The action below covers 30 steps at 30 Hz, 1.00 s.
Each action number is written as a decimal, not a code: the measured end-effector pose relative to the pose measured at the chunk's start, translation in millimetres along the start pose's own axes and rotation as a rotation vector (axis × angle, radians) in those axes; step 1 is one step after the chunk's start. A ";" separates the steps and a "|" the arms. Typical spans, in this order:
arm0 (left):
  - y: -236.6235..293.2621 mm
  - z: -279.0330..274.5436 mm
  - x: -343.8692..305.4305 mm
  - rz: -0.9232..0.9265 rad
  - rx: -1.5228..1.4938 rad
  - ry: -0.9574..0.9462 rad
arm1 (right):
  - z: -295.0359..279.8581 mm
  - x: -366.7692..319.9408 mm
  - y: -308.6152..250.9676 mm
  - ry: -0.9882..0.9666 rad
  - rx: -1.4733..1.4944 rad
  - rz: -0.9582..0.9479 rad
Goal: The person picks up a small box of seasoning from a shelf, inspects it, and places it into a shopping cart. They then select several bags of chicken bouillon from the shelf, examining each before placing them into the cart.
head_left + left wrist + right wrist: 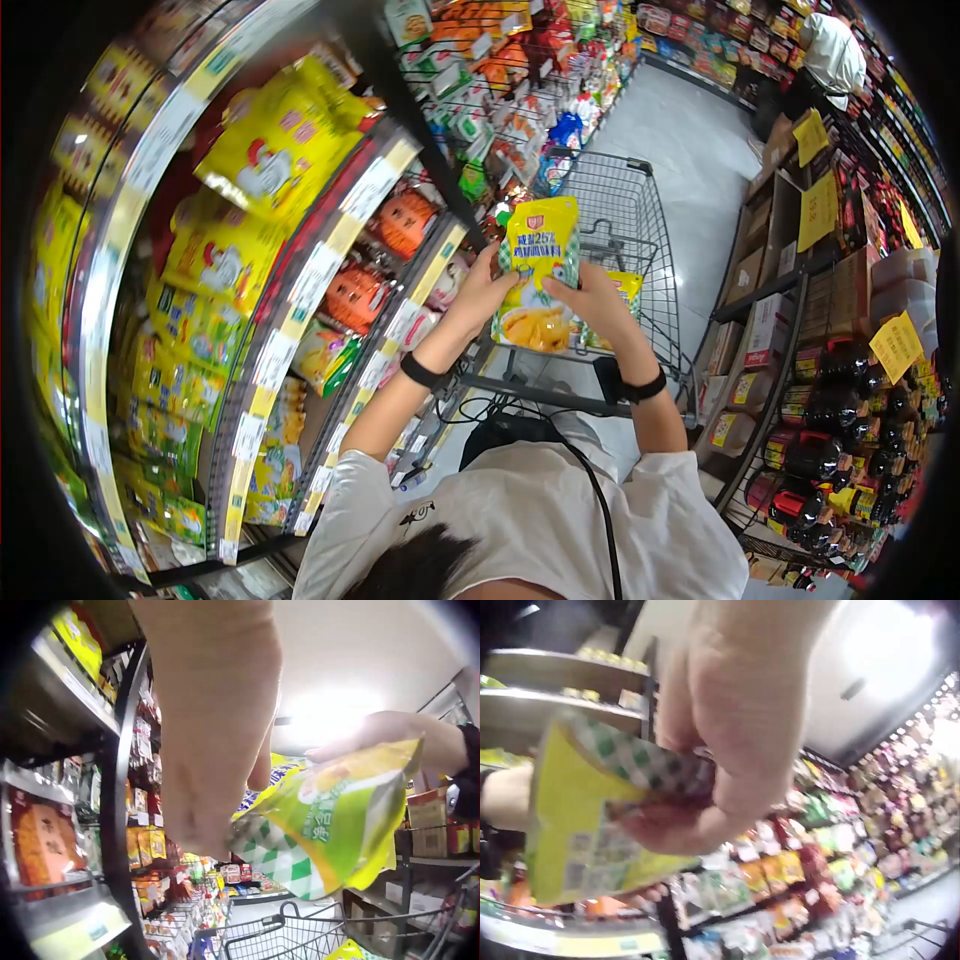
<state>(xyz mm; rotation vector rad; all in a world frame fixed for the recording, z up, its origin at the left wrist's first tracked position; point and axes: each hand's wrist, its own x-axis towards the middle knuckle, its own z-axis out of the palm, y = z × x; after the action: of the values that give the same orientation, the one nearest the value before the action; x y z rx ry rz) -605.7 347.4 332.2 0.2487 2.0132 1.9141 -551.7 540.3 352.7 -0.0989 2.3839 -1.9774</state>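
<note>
A yellow and green packet [538, 275] is held upright between both hands in front of the chest. My left hand [484, 292] grips its left edge, thumb on the front. The right hand [597, 303] pinches the opposite edge, its thumb also on the front. In the left wrist view the packet [322, 817] shows a green checked part beside the left hand [217, 720]. The right wrist view shows the packet's yellow side [577, 817], with the right hand's [735, 727] fingers curled on it. Another yellow packet [627, 288] lies in the cart, partly hidden.
A wire shopping cart [668, 275] stands just beyond the hands. Shelves of yellow packets [270, 160] rise on the left; cartons [765, 330] and dark bottles [815, 455] line the right. A person in a white top [833, 58] is at the far right.
</note>
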 end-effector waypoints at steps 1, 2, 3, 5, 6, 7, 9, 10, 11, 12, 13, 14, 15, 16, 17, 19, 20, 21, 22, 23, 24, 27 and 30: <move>-7.7 8.3 21.8 -0.015 0.019 0.007 | -13.6 14.6 8.7 -0.007 0.021 0.022; -9.8 14.7 40.9 -0.039 0.029 -0.048 | -26.0 26.6 17.4 -0.008 0.030 0.085; -17.5 21.7 60.7 -0.085 0.014 -0.054 | -39.0 39.8 26.3 -0.010 0.036 0.144; -34.0 36.5 92.3 -0.181 -0.017 -0.060 | -58.3 60.2 50.0 -0.023 0.049 0.263; -20.6 47.7 93.9 -0.238 0.049 -0.038 | -58.8 67.1 69.3 -0.003 0.101 0.302; -38.6 48.6 106.4 -0.299 0.086 -0.066 | -59.0 72.3 95.3 -0.028 0.036 0.336; -89.5 44.6 134.8 -0.421 0.165 -0.125 | -56.6 79.8 151.9 -0.078 -0.090 0.403; -84.8 51.2 129.9 -0.500 0.149 -0.106 | -53.6 81.5 176.6 -0.116 -0.153 0.462; -104.8 52.2 133.6 -0.598 0.103 -0.101 | -50.1 81.3 198.7 -0.156 -0.216 0.521; -120.8 53.7 133.8 -0.649 0.142 -0.065 | -48.5 79.1 213.5 -0.195 -0.280 0.580; -135.8 54.3 135.0 -0.699 0.182 -0.029 | -48.3 74.7 220.7 -0.185 -0.222 0.599; -155.4 52.1 139.9 -0.751 0.187 -0.070 | -47.8 69.1 226.5 -0.175 -0.165 0.617; -176.4 48.3 145.6 -0.805 0.190 -0.110 | -47.3 65.2 232.4 -0.166 -0.109 0.635; -189.7 47.0 149.3 -0.858 0.192 -0.150 | -46.4 63.2 239.7 -0.129 -0.115 0.644; -194.9 48.9 150.2 -0.857 0.174 -0.164 | -45.0 61.7 247.4 -0.095 -0.123 0.653; -205.9 52.2 150.0 -0.858 0.135 -0.188 | -42.9 61.5 263.0 -0.076 -0.232 0.696; -200.1 56.2 146.8 -0.864 0.143 -0.174 | -41.7 62.2 269.6 -0.091 -0.332 0.728; -213.5 56.4 146.0 -0.864 0.148 -0.149 | -39.7 61.9 275.9 -0.107 -0.433 0.757; -229.4 56.6 145.1 -0.863 0.153 -0.123 | -36.5 60.4 281.6 -0.072 -0.450 0.737; -246.1 56.1 145.7 -0.859 0.158 -0.097 | -32.5 58.4 287.6 -0.036 -0.467 0.715; -256.4 55.7 144.8 -0.835 0.170 -0.107 | -28.5 55.7 294.1 0.000 -0.484 0.692; -265.0 56.1 144.6 -0.781 0.220 -0.129 | -19.3 53.3 295.1 0.065 -0.509 0.607; -260.5 55.6 143.1 -0.763 0.281 -0.144 | -13.7 50.8 286.3 0.106 -0.596 0.655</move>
<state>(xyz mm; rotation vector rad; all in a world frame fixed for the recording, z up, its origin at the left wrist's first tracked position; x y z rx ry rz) -688.0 432.2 53.9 -0.2768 1.8885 1.1147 -609.6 602.5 74.2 0.6851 2.5219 -0.9899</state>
